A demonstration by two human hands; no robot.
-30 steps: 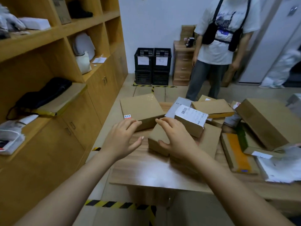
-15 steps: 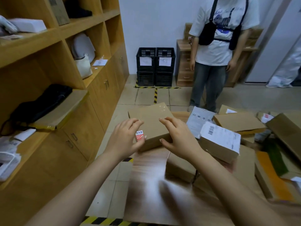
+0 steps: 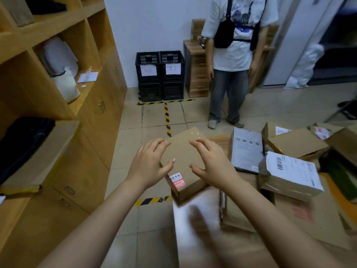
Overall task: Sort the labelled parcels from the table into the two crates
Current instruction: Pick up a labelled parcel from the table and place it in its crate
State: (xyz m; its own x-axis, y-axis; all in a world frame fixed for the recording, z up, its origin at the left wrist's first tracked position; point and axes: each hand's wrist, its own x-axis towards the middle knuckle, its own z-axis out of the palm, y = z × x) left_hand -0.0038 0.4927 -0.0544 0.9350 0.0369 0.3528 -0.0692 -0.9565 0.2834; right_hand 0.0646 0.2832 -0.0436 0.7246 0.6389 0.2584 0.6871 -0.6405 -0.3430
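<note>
A flat brown parcel [image 3: 183, 151] with a red-and-white sticker lies on the far left corner of the wooden table [image 3: 193, 219]. My left hand [image 3: 148, 165] is at its left edge, fingers spread and bent, thumb over the top face. My right hand [image 3: 210, 163] hovers over its right half in the same clawed pose. Neither hand plainly grips it. Two black crates, the left crate [image 3: 147, 74] and the right crate [image 3: 172, 74], each with a white paper label, stand stacked on lower crates against the far wall.
More parcels crowd the table's right: a grey box [image 3: 246, 151], a white-labelled parcel [image 3: 289, 173] and several brown cartons [image 3: 295, 144]. A person [image 3: 231, 55] stands right of the crates. Wooden shelving [image 3: 58, 93] lines the left. Hazard tape [image 3: 167, 118] marks the floor.
The view has swung left and forward. Both hands moved from the middle pile to the brown parcel at the table's left corner and now flank it.
</note>
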